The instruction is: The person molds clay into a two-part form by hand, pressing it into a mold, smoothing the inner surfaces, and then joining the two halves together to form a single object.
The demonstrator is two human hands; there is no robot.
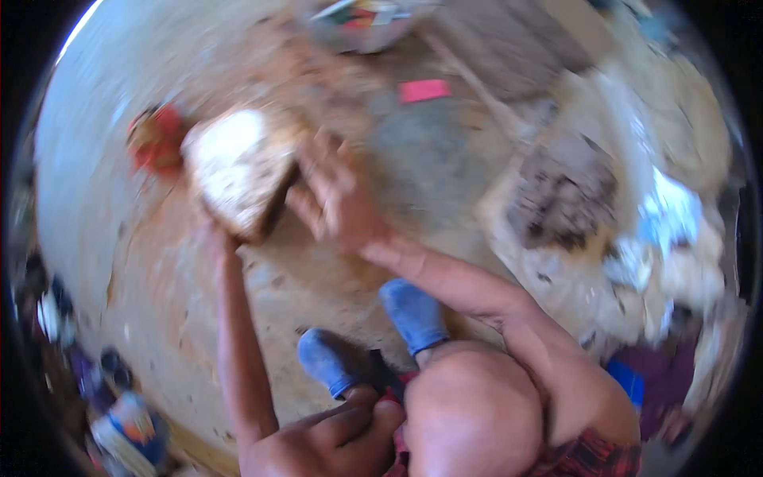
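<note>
A chunky, rounded block (242, 163) with a bright whitish top and brown sides is tilted above the floor, left of the middle. It is smeared by motion, so I cannot tell its material. My left hand (213, 226) grips its lower left edge, with most of the fingers hidden by the block. Against or just beside its right side is my right hand (338, 195), its fingers stretched out and apart. Whether those fingertips touch the block is too blurred to tell. Close to the block's left lies a red-orange bundle (156, 139).
A lump of grey-brown clay (564, 191) rests on a pale sheet (501, 215) at right. A pink rectangular piece (424, 91) lies farther off, near a basin (381, 36) of small items. My blue-shod feet (413, 316) are below the hands. Clutter (131, 433) lines the lower left.
</note>
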